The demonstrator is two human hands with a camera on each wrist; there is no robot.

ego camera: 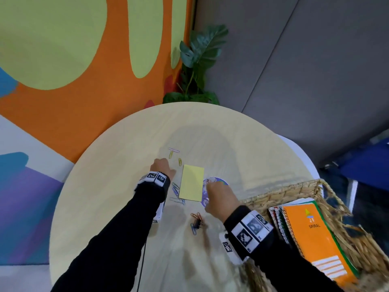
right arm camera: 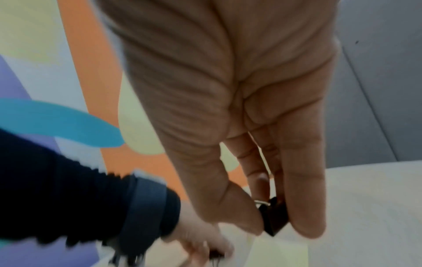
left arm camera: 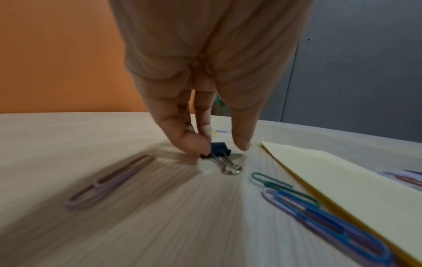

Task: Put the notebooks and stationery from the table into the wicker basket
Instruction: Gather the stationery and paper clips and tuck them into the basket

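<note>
My left hand [ego camera: 163, 166] reaches down left of the yellow sticky pad [ego camera: 192, 182]. In the left wrist view its fingertips [left arm camera: 194, 142] and thumb bracket a dark blue binder clip [left arm camera: 219, 150] lying on the table, the fingers touching it. My right hand [ego camera: 219, 197] hovers over a round purple sticker [ego camera: 216, 180] beside the pad. The right wrist view shows thumb and fingers pinching a black binder clip [right arm camera: 273, 218]. The wicker basket [ego camera: 284, 186] at the right holds spiral notebooks, an orange one [ego camera: 315, 234] on top.
Coloured paper clips lie around the pad: yellow and pink ones [ego camera: 174, 154] behind it, blue ones [ego camera: 177, 200] at its near left, and a mixed clump with a black binder clip [ego camera: 196, 221] nearer me. A plant [ego camera: 197, 66] stands beyond the round table [ego camera: 126, 165].
</note>
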